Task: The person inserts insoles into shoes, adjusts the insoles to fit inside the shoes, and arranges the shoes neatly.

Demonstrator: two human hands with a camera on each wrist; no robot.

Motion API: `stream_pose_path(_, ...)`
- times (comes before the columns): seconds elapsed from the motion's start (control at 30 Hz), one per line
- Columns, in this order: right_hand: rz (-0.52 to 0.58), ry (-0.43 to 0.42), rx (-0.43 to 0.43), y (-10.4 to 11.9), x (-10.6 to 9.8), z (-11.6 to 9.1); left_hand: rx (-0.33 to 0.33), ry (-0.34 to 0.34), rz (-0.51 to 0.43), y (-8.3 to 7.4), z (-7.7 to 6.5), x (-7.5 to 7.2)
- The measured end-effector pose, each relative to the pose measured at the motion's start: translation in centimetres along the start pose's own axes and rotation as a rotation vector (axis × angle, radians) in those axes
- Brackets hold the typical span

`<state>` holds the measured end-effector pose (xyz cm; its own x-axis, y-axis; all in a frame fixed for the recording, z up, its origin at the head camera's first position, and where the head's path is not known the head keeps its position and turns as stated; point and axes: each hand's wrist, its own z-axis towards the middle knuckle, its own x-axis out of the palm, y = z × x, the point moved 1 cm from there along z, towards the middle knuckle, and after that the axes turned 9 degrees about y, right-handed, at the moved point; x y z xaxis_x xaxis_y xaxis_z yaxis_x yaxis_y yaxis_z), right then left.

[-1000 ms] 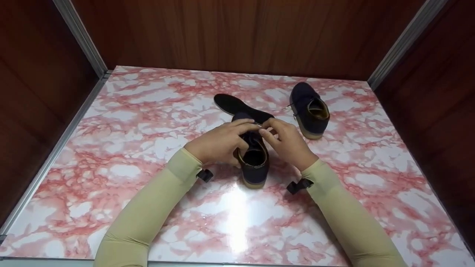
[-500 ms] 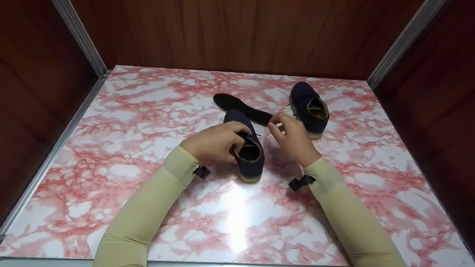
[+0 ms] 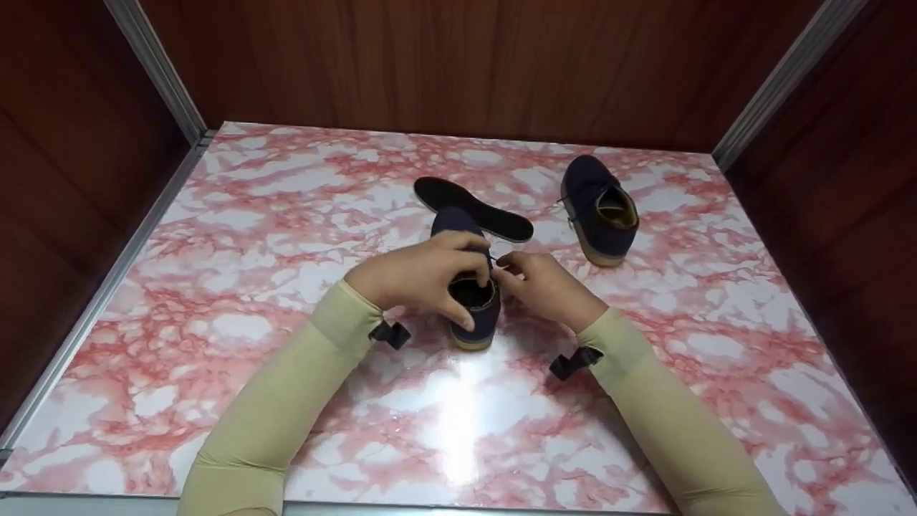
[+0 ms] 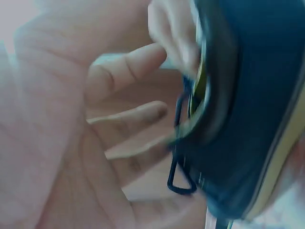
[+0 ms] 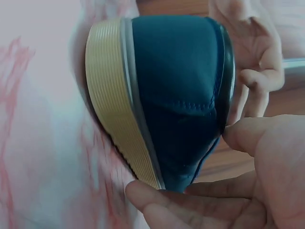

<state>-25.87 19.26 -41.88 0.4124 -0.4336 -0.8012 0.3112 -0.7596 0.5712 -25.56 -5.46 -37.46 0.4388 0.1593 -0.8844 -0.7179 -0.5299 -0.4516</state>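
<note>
A dark blue shoe [image 3: 474, 331] with a tan sole stands on the table, toe pointing away, between both hands. My left hand [image 3: 412, 279] arches over its left side and opening, with the thumb out over the heel. Spread fingers [image 4: 138, 117] show in the left wrist view, near a dark lace loop [image 4: 180, 186]. From the right, my right hand [image 3: 546, 290] holds the shoe's side. In the right wrist view its thumb [image 5: 243, 136] touches the upper's rim, and the other fingers lie lower by the sole. The left hand covers much of the laces in the head view.
Behind the shoe's toe a black insole [image 3: 505, 223] lies flat on the table. A second dark blue shoe [image 3: 605, 229] stands to the back right, its lace end hanging loose. Dark wood panels [image 3: 458, 72] close in the red-and-white marbled table [image 3: 272, 344].
The shoe has shifted a little to the left. My right hand moved right, away from the laces, then came back down to the shoe's right side. My left thumb has come out over the heel.
</note>
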Motion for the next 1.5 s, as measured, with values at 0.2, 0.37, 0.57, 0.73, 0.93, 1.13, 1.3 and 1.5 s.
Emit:
stream_pose_path(0.2, 0.084, 0.066, 0.008, 0.0, 0.6, -0.3, -0.024, 0.079, 0.141, -1.0, 1.0, 1.8)
stream_pose_path(0.37, 0.080, 0.068, 0.010, -0.3, 0.7, -0.2, 0.005, 0.069, 0.178, -0.6, 1.3, 2.2)
stream_pose_path(0.57, 0.001, -0.028, 0.021, -0.5, -0.2, -0.3, -0.033, 0.026, 0.195, 0.8, 1.5, 2.0)
stream_pose_path(0.73, -0.021, -0.232, 0.011, -0.9, -2.1, -0.5, -0.087, -0.017, 0.173, 2.5, 1.1, 1.5)
stream_pose_path(0.93, -0.055, -0.379, 0.013, -1.7, -3.5, -0.9, -0.168, -0.111, 0.168, 4.1, 0.6, 0.8)
stream_pose_path(1.13, -0.093, -0.415, 0.020, -2.1, -4.2, -1.1, -0.336, -0.200, 0.246, 5.3, 0.4, 0.3)
stream_pose_path(1.3, -0.132, -0.430, 0.059, -2.6, -4.6, -1.4, -0.465, -0.224, 0.221, 6.9, 0.0, 0.2)
stream_pose_path(1.5, -0.252, -0.501, 0.051, -3.6, -5.1, -1.6, -0.569, -0.228, 0.180, 7.7, -0.5, -0.1)
